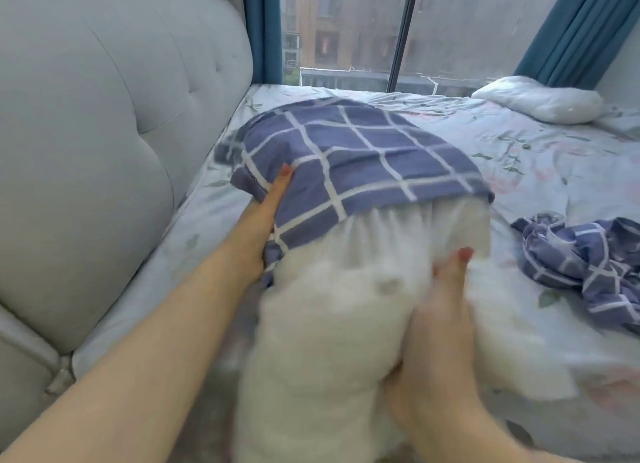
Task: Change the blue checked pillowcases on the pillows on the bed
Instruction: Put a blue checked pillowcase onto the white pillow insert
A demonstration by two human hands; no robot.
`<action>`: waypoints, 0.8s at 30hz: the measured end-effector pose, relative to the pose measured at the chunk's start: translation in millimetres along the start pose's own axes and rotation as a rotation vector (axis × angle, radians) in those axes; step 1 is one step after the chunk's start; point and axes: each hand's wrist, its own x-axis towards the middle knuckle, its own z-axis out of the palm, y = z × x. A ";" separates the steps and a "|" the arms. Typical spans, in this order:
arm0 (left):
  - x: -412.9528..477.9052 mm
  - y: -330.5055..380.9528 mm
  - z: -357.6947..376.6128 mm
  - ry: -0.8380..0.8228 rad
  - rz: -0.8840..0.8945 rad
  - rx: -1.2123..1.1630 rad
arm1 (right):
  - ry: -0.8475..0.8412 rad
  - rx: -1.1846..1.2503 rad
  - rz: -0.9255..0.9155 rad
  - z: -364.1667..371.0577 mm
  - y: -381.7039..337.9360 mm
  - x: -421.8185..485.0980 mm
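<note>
Pale floral sheet (536,164) covers the bed before you, with a grey tufted headboard (104,133) on your left and a window (346,29) with teal curtains (561,26) beyond. Your left hand (266,220) grips the blue checked pillowcase (346,150), which half covers the white pillow (329,306) that your right hand (440,310) clutches mid-bed. A crumpled checked pillowcase (581,258) lies to the right.

My single feed is the head camera, worn by the person, facing forward and down across the bed (519,157). It sits very near the white pillow (322,324), which fills the lower middle, half inside the blue checked pillowcase (363,150). Left of the pillow stands the grey headboard (104,150); beyond the pillow, the window (346,29).
</note>
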 end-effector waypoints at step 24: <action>11.2 -50.8 -43.2 0.087 0.350 1.016 | -0.029 -1.274 -0.562 -75.9 -23.4 135.5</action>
